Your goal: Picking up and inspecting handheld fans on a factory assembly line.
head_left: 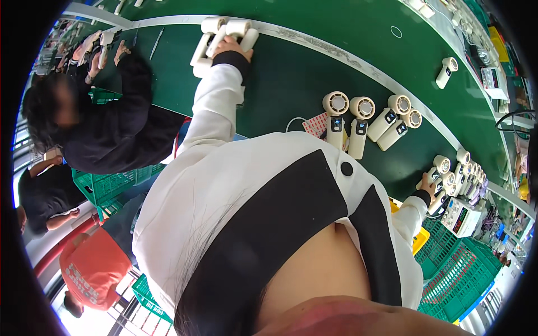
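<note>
My left arm reaches to the far side of the green bench, where my left hand [232, 47] is closed round a cream handheld fan [215, 45]. More fans of the same kind [238, 27] lie against it, and the hand partly hides them. Off to the right, my right hand [430, 188] has its fingers curled on another cream handheld fan [440, 164] at the edge of a crowded group. Between my hands lie several fans with round grilles, among them one [336, 105] with a small lit display on its handle. A red-and-white printed sheet [315, 125] sits beside it.
A white rail [314, 40] runs along the bench. A lone fan [446, 73] lies beyond it. A white instrument with a display [460, 217] and a green crate [462, 274] stand at the right. A person in black [112, 131] works close on my left.
</note>
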A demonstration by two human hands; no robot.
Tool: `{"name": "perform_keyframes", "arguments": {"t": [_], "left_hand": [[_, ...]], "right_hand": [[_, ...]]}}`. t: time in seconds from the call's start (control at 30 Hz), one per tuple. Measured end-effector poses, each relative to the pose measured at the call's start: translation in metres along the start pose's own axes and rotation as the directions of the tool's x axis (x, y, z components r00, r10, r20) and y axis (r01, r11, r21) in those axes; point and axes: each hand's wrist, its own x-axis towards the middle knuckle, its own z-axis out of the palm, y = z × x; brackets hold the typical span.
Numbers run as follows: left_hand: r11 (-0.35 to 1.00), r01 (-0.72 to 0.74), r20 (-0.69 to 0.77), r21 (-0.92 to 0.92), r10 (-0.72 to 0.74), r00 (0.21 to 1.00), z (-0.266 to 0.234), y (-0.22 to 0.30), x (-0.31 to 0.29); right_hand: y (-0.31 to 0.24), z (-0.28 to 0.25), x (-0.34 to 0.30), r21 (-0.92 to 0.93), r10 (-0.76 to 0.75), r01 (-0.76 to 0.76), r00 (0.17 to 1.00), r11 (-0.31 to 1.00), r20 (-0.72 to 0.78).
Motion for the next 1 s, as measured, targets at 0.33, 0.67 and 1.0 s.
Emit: {"name": "perform_keyframes", "arguments": {"t": [0.33, 0.67, 1.0], "left_hand": [[0.991, 0.128, -0.003, 0.039, -0.128, 0.992, -0.006, -0.085, 0.045], [0.854, -0.415, -0.625, -0.313, 0.144, 0.767, -0.051, -0.011, -0.002], [-0.275, -0.139, -0.308, -0.951, 0.85, 0.428, -0.026, 0.133, -0.104]], "right_hand": [[0.002, 0.007, -0.004, 0.095, 0.082, -0.083, 0.996, 0.992, 0.017], [0.01, -0.008, -0.025, 0.756, 0.081, -0.149, 0.989, 0.638, 0.126], [-0.126, -0.061, -0.198, 0.966, -0.877, 0.253, 0.449, -0.059, -0.171]]}}
